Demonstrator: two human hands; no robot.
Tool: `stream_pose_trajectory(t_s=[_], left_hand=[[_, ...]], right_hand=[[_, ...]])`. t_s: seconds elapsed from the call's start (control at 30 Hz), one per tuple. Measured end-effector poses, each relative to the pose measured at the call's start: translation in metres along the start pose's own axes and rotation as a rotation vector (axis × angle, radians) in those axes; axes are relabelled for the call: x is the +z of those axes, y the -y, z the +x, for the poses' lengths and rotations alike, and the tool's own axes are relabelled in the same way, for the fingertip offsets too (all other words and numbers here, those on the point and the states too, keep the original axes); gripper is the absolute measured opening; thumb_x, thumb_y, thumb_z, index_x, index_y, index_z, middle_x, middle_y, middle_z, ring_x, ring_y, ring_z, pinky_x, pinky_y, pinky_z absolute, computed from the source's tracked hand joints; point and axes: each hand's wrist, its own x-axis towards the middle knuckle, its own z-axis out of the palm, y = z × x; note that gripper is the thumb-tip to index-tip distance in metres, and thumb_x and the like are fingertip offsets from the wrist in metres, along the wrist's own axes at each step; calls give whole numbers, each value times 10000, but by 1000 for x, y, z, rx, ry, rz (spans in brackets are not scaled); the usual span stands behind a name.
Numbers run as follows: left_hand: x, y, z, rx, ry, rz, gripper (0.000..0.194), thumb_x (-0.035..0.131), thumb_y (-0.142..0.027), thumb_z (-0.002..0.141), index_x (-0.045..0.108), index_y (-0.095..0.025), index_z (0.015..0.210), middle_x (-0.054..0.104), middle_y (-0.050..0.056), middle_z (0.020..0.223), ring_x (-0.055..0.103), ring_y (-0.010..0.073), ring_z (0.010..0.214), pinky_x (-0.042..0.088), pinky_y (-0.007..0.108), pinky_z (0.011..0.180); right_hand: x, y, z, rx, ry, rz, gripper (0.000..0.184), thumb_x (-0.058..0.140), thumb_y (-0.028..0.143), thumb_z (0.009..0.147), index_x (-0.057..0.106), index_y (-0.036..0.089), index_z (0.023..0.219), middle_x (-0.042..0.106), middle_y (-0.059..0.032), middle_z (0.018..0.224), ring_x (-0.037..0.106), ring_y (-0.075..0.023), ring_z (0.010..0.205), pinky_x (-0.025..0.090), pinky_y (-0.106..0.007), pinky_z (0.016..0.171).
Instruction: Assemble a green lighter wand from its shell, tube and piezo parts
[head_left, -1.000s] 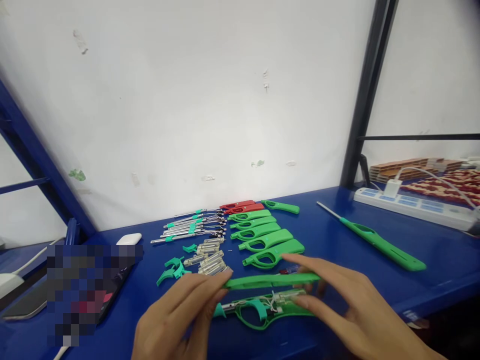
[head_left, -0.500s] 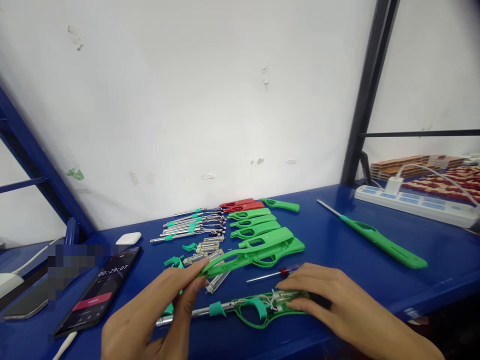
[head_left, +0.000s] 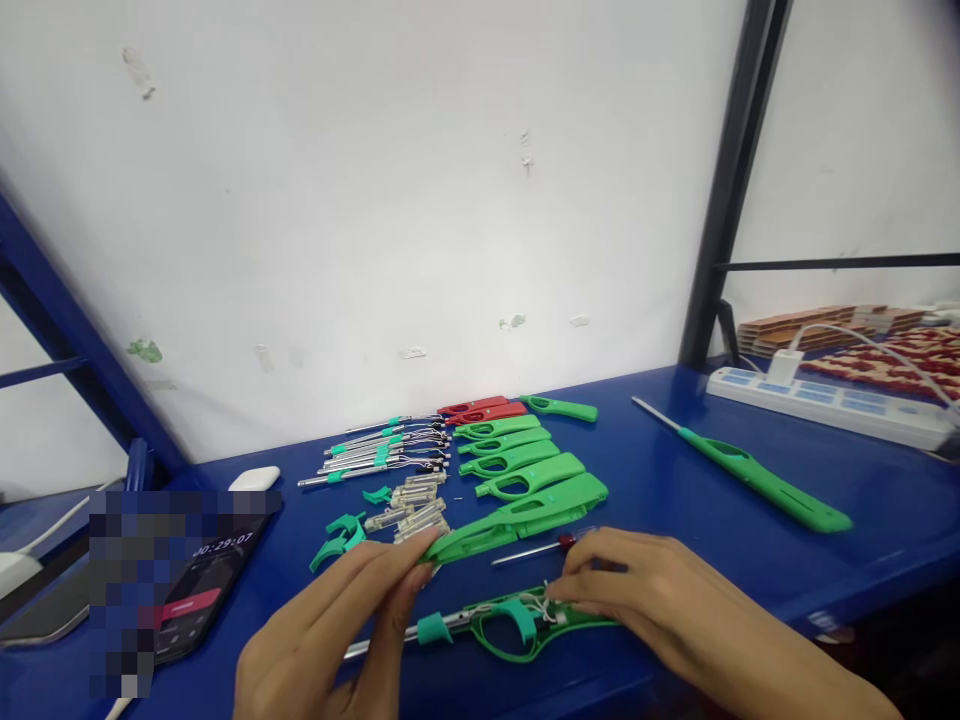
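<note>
My left hand [head_left: 337, 620] pinches the narrow end of a green lighter shell half [head_left: 517, 522] between thumb and fingers. The shell's wide end is beside the row of green shell halves [head_left: 517, 437]. Below it lies an opened lighter [head_left: 510, 650], with a metal tube, teal trigger [head_left: 521, 615] and white wires in its green shell. My right hand [head_left: 630, 585] is over this lighter's handle, fingertips closed beside the wires; what they grip is hidden. A screwdriver [head_left: 529, 552] lies between the two, its handle partly behind my right hand.
Metal tubes with wires [head_left: 367, 457], clear fuel tanks [head_left: 416, 500] and teal triggers [head_left: 341, 537] lie left of the shells. Red shells [head_left: 487, 410] are at the back. A whole green lighter [head_left: 765, 480] and a power strip [head_left: 817, 405] are right; a phone [head_left: 217, 590] is left.
My left hand has moved slightly right and the green shell half has come lower. My right fingers have shifted left along the opened lighter; the clear fuel tank seen under them before is now hidden.
</note>
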Motion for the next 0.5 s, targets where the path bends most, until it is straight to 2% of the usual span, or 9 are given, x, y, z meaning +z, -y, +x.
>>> stream_pose_trajectory(t_s=[0.2, 0.33, 0.5], left_hand=[[0, -1, -1, 1, -14, 18, 204, 713, -241, 1039, 762, -334, 1214, 856, -90, 1027, 836, 110, 847, 632, 149, 889], [-2, 1, 0, 12, 2, 23, 200, 710, -250, 1046, 765, -334, 1219, 855, -86, 1019, 834, 106, 837, 630, 142, 881], [-1, 2, -1, 15, 5, 24, 208, 712, -249, 1047, 759, -336, 1229, 852, -84, 1024, 831, 101, 845, 623, 137, 888]], right_hand=[[-1, 1, 0, 25, 6, -46, 569, 518, 58, 1111, 704, 490, 1431, 731, 44, 1226, 727, -147, 1043, 466, -248, 842], [1, 0, -2, 27, 9, -63, 701, 507, -19, 1061, 663, 531, 1467, 730, 60, 1260, 728, -144, 1039, 458, -257, 844], [5, -3, -4, -20, -27, -49, 710, 498, -22, 1070, 636, 536, 1487, 734, 72, 1276, 722, -138, 1097, 452, -253, 888]])
